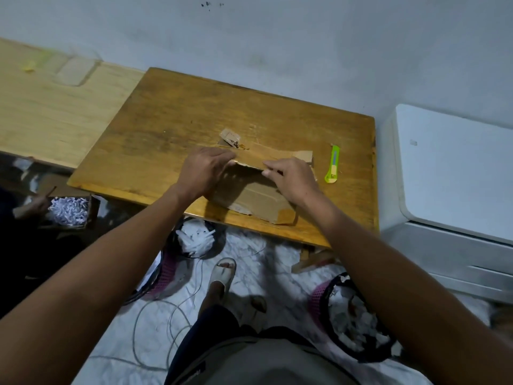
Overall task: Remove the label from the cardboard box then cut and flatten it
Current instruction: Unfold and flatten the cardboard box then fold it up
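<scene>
The cardboard box [254,197] lies near the front edge of a brown wooden table [172,118], already opened out and mostly flat, its plain brown face creased and worn, with torn, ragged edges. One panel is bent up along a fold at the far side, and beyond that fold a further strip of cardboard lies flat on the tabletop. The left hand [204,170] rests over the left end of the raised fold, fingers curled down onto the cardboard edge. The right hand [291,179] pinches the same edge toward its right end between thumb and fingers, so both hands hold the box along that fold. Just behind the box lies a small torn scrap of paper or card [229,137], possibly the peeled label, though its print is too blurred to read. A green and yellow utility knife [333,163] lies on the table to the right of the box, apart from it. A white cabinet [455,176] stands beside the table on the right. Below, baskets of shredded white paper [195,240] sit on the floor.
</scene>
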